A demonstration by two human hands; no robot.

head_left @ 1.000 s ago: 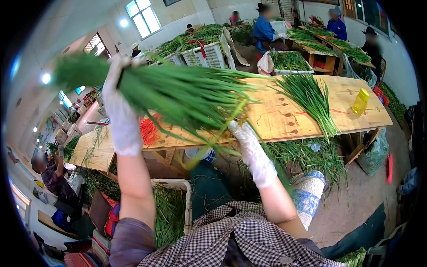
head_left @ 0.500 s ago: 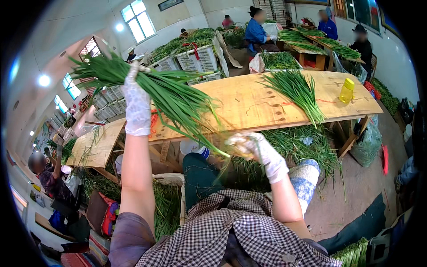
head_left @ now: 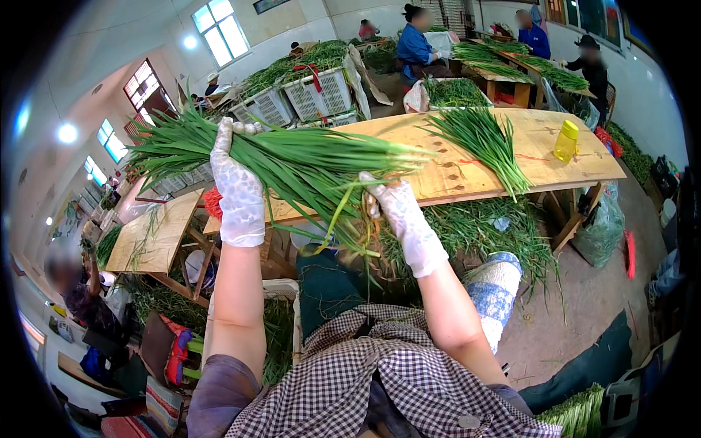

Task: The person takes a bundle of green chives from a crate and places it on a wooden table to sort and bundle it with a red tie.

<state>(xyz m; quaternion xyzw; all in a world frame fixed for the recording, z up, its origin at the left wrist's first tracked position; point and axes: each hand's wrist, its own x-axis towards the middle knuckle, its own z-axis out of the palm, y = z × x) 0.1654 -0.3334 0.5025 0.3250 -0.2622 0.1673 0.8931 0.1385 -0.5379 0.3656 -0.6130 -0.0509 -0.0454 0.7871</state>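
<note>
A big bunch of garlic chives [head_left: 303, 157] lies across my left hand [head_left: 235, 160], raised above the bench's near edge. That white-gloved hand is closed round the leafy part, with the pale stem ends pointing right. My right hand [head_left: 391, 204], also gloved, is at the lower stems with its fingers bent round some yellowed leaves [head_left: 337, 215]; its fingertips are partly hidden by them. Loose leaves hang under the bunch. Another bunch of chives [head_left: 478, 146] rests on the wooden bench [head_left: 387, 135] to the right.
A yellow bottle [head_left: 566, 141] stands at the bench's right end. Chive trimmings [head_left: 489, 233] are heaped beneath the bench. Piled white crates [head_left: 316, 95] stand behind it. Co-workers sit at far tables, and one person [head_left: 87, 292] is at the left. A smaller wooden table [head_left: 157, 237] adjoins on the left.
The bunch has swung flatter, its stem ends now further right and higher. My right hand has moved up and left to the stems; the left stays closed on the bunch.
</note>
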